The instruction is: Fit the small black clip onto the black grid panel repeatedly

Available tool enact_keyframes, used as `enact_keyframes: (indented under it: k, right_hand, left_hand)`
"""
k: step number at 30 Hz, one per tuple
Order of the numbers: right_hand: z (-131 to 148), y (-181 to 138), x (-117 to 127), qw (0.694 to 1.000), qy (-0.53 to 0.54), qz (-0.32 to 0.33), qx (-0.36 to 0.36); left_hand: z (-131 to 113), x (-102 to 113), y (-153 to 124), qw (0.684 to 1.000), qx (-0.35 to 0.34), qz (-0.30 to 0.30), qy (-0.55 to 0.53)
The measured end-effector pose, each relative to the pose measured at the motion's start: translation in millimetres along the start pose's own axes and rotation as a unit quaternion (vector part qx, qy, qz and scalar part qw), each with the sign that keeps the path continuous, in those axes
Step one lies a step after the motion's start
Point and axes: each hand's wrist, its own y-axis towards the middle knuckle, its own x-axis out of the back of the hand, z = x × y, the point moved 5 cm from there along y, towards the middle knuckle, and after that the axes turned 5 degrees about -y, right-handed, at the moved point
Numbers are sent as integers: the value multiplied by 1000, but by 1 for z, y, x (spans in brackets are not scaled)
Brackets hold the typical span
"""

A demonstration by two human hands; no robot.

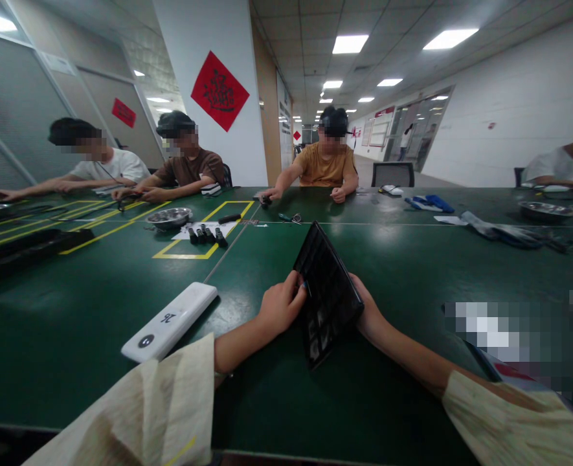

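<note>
A thin black rectangular panel [322, 294] with a faint grid of dark squares on its face stands tilted above the green table in front of me. My right hand [366, 309] grips its right edge from behind, and the fingers there are mostly hidden. At the panel's left side, my left hand [282, 303] is closed in a pinch with its fingertips against the face. Something tiny with a blue spot shows at the thumb; its kind is too small to tell. Left of my left forearm lies a white oblong device [172, 320] with a round dark spot and a number.
Several black cylinders [208, 234] and a metal bowl [169, 218] stand by yellow tape at left. Green-handled pliers [291, 218] lie ahead. A long black tray [33, 249] is at far left, a blurred packet [509, 349] at right. Co-workers sit opposite, one in orange [327, 162].
</note>
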Motion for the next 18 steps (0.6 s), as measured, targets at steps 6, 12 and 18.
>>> enact_keyframes:
  k: [6, 12, 18]
  right_hand:
    - [-2, 1, 1, 1000, -10, 2, 9]
    - [-3, 0, 1, 1000, 7, 13, -3]
    - [2, -3, -1, 1000, 12, 7, -8]
  left_hand:
    - [0, 0, 0, 1000, -1, -8, -4]
    - [-3, 3, -2, 1000, -4, -11, -12]
    - [-3, 4, -2, 1000, -5, -10, -17]
